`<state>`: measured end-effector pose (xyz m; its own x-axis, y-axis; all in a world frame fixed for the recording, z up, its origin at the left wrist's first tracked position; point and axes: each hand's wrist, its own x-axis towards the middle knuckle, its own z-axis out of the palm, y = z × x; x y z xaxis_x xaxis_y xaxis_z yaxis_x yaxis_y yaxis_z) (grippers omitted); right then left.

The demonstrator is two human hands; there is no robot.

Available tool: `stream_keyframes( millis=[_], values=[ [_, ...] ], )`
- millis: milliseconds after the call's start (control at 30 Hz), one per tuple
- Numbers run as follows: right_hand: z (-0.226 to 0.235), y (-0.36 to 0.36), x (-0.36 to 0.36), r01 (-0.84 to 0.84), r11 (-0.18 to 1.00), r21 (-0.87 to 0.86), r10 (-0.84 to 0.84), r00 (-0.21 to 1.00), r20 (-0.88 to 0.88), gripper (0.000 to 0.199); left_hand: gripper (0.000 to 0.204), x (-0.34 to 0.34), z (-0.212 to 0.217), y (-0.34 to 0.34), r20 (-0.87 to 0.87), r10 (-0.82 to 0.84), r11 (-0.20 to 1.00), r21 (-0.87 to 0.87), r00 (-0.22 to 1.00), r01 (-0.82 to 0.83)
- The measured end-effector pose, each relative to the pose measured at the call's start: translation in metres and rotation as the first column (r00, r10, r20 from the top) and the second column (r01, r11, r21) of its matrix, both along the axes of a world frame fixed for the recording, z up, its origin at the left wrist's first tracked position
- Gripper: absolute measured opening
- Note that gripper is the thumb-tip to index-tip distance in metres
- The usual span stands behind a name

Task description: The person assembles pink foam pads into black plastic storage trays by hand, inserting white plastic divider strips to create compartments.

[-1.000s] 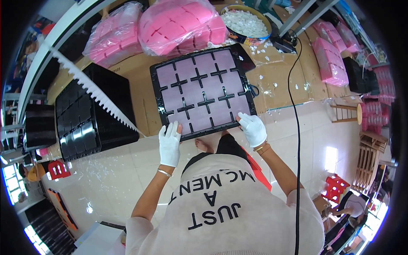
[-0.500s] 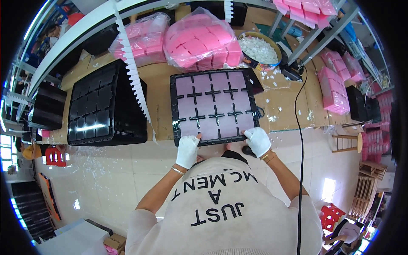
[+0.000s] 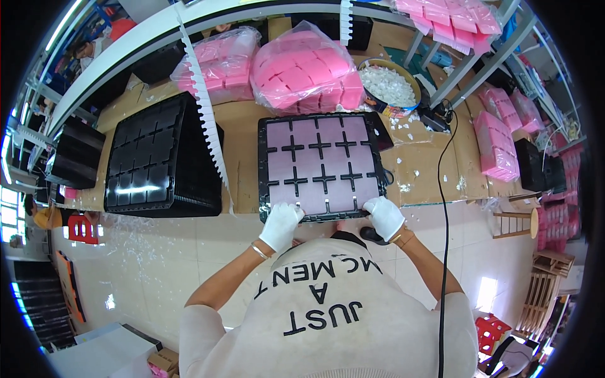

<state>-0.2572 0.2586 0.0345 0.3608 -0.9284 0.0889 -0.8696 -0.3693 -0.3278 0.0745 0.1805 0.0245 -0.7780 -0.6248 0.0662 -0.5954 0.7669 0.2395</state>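
A black plastic tray point(image 3: 263, 169) with cross-shaped dividers lies at the front of the worktable, its near rim reaching the table edge. Pale lilac sheets point(image 3: 309, 171) show flat between the dividers. My left hand point(image 3: 282, 227), in a white glove, grips the near rim toward its left end, thumb on top. Toward the right end, my right hand point(image 3: 384, 217), gloved too, is closed on the same rim. The fingers of both hands are partly hidden below the rim.
Left of the tray stands a stack of black trays point(image 3: 142, 157), with a white toothed strip point(image 3: 205, 107) hanging before it. Behind are bagged pink foam blocks point(image 3: 305, 66) and a tub of white scraps point(image 3: 387, 87). A black cable point(image 3: 441, 189) hangs at the right.
The tray has turned slightly and sits squarer in view, with both hands still on its near rim. The whole view has shifted a little.
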Motion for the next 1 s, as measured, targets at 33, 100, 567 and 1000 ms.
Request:
stream_keyframes(
  millis=[33,100,567,1000],
  values=[
    [0.011,-0.002,0.0,0.008,1.0,-0.008,-0.008,1.0,-0.003,0.029,0.033,-0.002,0.01,-0.005,0.008,-0.019,0.999,0.046,1.0,0.019],
    [0.034,-0.004,-0.001,0.011,1.0,0.026,-0.011,0.999,-0.033,0.029,0.031,-0.003,0.032,-0.006,-0.011,-0.029,0.997,0.065,1.0,0.03],
    [0.222,-0.047,0.062,0.46,0.619,-0.637,0.196,0.695,0.692,0.06,0.032,0.063,0.186,-0.016,-0.686,0.262,0.885,-0.11,0.679,-0.453],
    [0.102,-0.309,0.191,0.277,0.908,-0.315,0.088,0.608,0.789,0.036,0.04,0.298,0.114,0.003,-0.591,0.301,0.744,0.636,-0.749,-0.202]
  ],
)
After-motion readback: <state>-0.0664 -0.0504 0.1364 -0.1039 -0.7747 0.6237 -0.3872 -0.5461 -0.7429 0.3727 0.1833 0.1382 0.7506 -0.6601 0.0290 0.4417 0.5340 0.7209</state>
